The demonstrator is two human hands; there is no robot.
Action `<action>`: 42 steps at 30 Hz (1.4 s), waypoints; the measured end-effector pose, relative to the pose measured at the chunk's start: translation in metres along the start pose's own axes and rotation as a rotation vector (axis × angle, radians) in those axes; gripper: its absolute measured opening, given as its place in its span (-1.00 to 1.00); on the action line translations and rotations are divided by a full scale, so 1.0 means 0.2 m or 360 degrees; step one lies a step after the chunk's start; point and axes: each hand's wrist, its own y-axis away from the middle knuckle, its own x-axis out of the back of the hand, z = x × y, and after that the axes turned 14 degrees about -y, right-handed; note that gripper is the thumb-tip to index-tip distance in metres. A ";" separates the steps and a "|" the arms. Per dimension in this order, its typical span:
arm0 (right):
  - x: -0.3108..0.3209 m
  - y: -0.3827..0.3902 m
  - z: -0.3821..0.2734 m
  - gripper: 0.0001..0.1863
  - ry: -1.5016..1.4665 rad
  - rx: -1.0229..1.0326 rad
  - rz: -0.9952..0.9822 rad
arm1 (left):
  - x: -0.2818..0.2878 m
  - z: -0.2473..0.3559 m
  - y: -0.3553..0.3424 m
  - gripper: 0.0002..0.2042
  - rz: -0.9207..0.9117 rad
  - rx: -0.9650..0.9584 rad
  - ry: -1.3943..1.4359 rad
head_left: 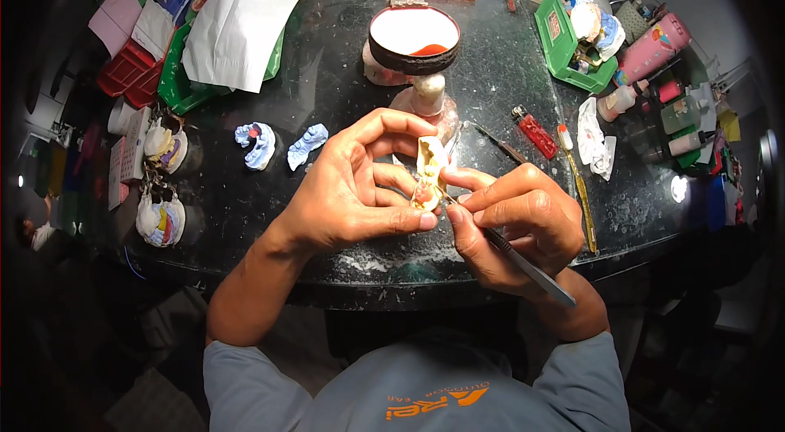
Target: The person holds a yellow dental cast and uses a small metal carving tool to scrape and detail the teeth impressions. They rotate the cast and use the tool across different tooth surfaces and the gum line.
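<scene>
A small cream dental cast (430, 157) is pinched between the thumb and fingers of my left hand (343, 187), above the front of the dark bench. My right hand (523, 219) grips a slim metal hand tool (531, 270) like a pen. Its grey handle slants down to the right, out past my palm. The tool's working end points at the lower part of the cast, close to my left thumb; whether it touches cannot be made out. Fingers of both hands hide parts of the cast.
Behind my hands stands a round dark-rimmed dish (405, 27) with red material inside. Blue casts (307, 146) and articulated models (161, 215) lie left. To the right are a red lighter (536, 134), a toothbrush (579, 179) and a green bin (558, 40). White paper (241, 27) covers another bin.
</scene>
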 end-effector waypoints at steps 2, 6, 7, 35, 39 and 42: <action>-0.01 0.00 -0.01 -0.77 -0.0032 0.0031 0.0043 | -0.02 0.00 0.00 -0.23 0.0053 -0.0050 -0.0063; -0.01 0.00 -0.01 -0.78 -0.0012 0.0059 0.0083 | -0.05 -0.04 0.00 -0.25 0.0300 -0.0293 -0.0127; -0.01 0.00 -0.01 -0.77 -0.0015 0.0053 0.0079 | -0.06 -0.05 0.00 -0.26 0.0338 -0.0341 -0.0138; -0.04 0.03 0.00 -0.78 -0.0091 -0.0041 0.0113 | -0.10 -0.16 -0.01 -0.37 0.0729 -0.0956 -0.0734; -0.05 0.03 0.01 -0.77 -0.0087 -0.0033 0.0124 | -0.10 -0.17 -0.01 -0.37 0.0751 -0.0964 -0.0726; -0.05 0.03 0.00 -0.77 -0.0077 -0.0029 0.0135 | -0.10 -0.17 -0.01 -0.37 0.0760 -0.0978 -0.0759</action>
